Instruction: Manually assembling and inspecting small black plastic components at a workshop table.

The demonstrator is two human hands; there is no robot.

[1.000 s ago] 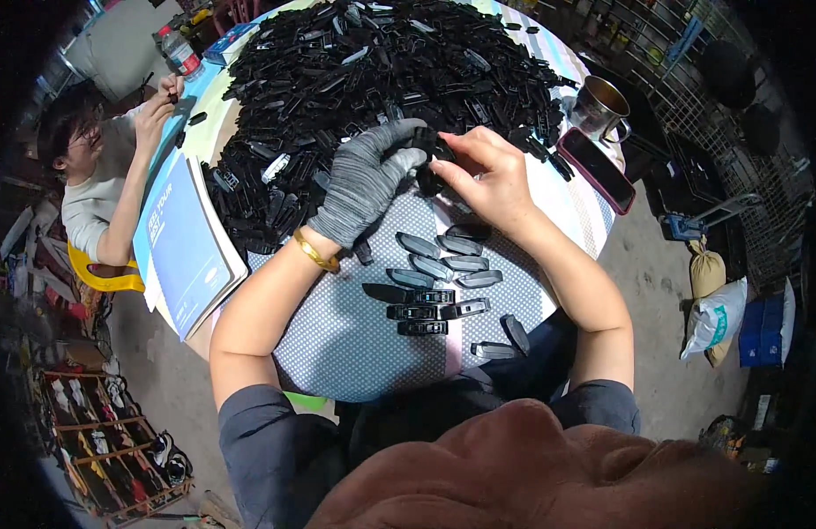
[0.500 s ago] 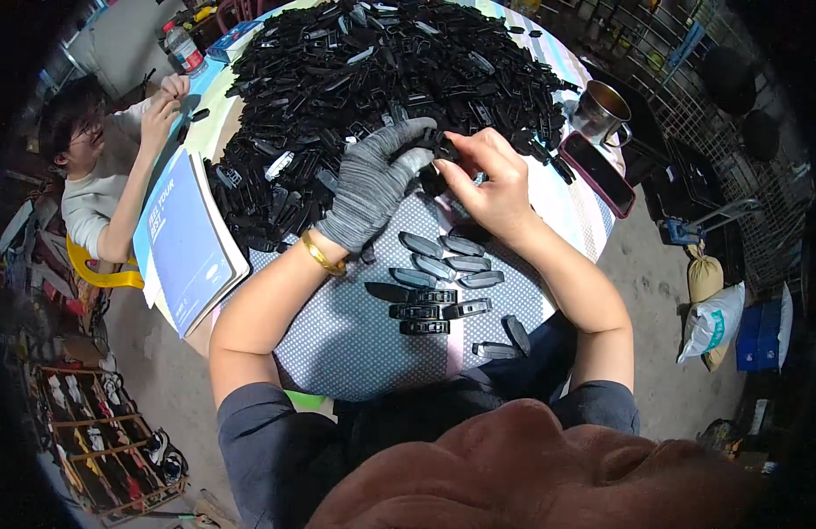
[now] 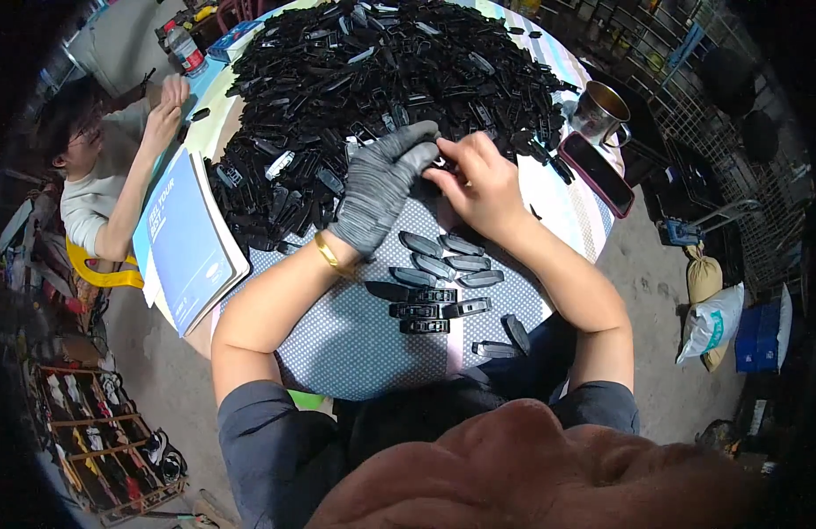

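1. Lying at the table's left edge, a blue notebook (image 3: 186,242) is seen.
2. Pile of black parts (image 3: 381,79) is heaped beyond the hands; likely light, stiff, slightly slick.
3. Gloved left hand (image 3: 379,189): fingers curled, thumb and fingertips nearly closed; whether a part is pinched cannot be told.
4. Loose black parts (image 3: 467,263) are spread on the patterned cloth (image 3: 337,348), near side; probably best held by the long edges, thin tips spared.
5. Bare right hand (image 3: 483,183): thumb and index slightly parted beside the glove's fingertips; anything held is hidden.
6. Phone (image 3: 598,172) is placed far right.
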